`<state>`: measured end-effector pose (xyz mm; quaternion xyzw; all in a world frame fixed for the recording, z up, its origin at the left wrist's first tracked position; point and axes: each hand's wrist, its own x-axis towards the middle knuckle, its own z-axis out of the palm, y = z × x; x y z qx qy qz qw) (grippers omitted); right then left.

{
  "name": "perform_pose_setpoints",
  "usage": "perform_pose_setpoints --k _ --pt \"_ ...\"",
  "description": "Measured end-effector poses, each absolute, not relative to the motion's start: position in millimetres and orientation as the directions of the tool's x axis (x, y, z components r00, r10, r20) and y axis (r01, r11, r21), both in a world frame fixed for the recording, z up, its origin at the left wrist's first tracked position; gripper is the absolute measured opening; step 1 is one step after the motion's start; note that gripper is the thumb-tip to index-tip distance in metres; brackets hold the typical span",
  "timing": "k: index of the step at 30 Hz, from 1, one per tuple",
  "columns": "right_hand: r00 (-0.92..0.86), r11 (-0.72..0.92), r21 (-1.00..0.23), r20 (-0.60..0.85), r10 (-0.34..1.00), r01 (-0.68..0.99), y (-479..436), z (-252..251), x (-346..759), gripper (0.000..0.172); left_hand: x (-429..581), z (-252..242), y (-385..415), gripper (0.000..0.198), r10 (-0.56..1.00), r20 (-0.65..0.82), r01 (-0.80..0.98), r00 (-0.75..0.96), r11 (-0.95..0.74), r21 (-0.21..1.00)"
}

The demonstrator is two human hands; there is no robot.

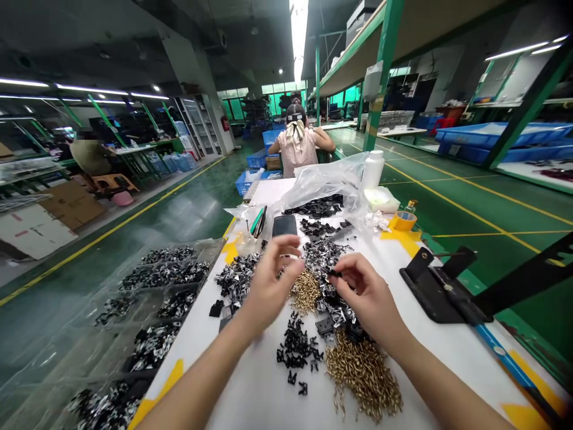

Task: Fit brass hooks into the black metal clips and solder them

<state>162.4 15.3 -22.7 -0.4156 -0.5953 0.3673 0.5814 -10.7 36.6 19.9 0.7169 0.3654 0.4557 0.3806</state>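
Note:
My left hand (275, 280) hovers over the parts with its fingers curled and apart, nothing visible between them. My right hand (367, 292) pinches a small black part (333, 273) between thumb and fingertips. Between the hands lies a pile of small brass pins (305, 291). A larger brass pile (364, 376) is below my right hand. Small black clips (296, 343) lie in the near middle of the white table (264, 388). Black and silver pieces (235, 278) are heaped beside my left hand.
Behind the piles lie a dark phone (285, 226), clear plastic bag (326, 179) and white bottle (372, 170). Yellow tape (403, 221) and a black metal fixture (443, 286) are at right. Compartments of parts (165, 275) stand left. A person (299, 143) sits ahead.

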Motion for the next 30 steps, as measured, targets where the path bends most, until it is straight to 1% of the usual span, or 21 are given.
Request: perform_pose_setpoints --k 2,4,5,7,11,14,16,18,22,25,30 --pt "-0.018 0.489 -0.835 0.501 0.865 0.252 12 -22 161 0.011 -9 8 37 0.037 0.853 0.305 0.105 0.424 -0.38 0.919" --pt "-0.103 0.576 -0.703 0.593 0.799 0.417 8 -21 160 0.015 -5 -4 35 0.042 0.817 0.215 0.054 0.535 -0.287 0.956" --pt "-0.14 0.601 -0.65 0.616 0.775 0.465 7 -21 160 0.016 -3 -9 34 0.044 0.804 0.182 0.045 0.566 -0.25 0.967" --pt "-0.177 0.615 -0.603 0.625 0.76 0.508 6 -21 160 0.018 -1 -16 32 0.042 0.808 0.165 0.014 0.566 -0.21 0.978" --pt "-0.223 0.611 -0.56 0.609 0.761 0.559 9 -25 161 0.018 2 -21 34 0.033 0.84 0.168 -0.082 0.515 -0.147 0.986" --pt "-0.241 0.616 -0.537 0.608 0.756 0.577 11 -26 163 0.022 2 -22 38 0.029 0.871 0.137 -0.113 0.472 -0.095 0.989" --pt "-0.236 0.619 -0.524 0.62 0.748 0.585 11 -25 165 0.025 1 -23 40 0.027 0.881 0.134 -0.099 0.453 -0.1 0.99" --pt "-0.222 0.612 -0.522 0.625 0.748 0.594 11 -24 166 0.028 0 -24 42 0.025 0.886 0.155 -0.047 0.438 -0.149 0.988" --pt "-0.217 0.579 -0.525 0.595 0.774 0.624 9 -23 168 0.034 -2 -24 41 0.029 0.883 0.194 0.066 0.428 -0.244 0.967" --pt "-0.255 0.573 -0.529 0.556 0.791 0.626 9 -22 168 0.039 -1 -24 40 0.034 0.889 0.214 0.071 0.406 -0.264 0.962" --pt "-0.323 0.594 -0.559 0.512 0.796 0.578 10 -23 164 0.039 -1 -24 43 0.031 0.89 0.203 0.066 0.409 -0.251 0.966"
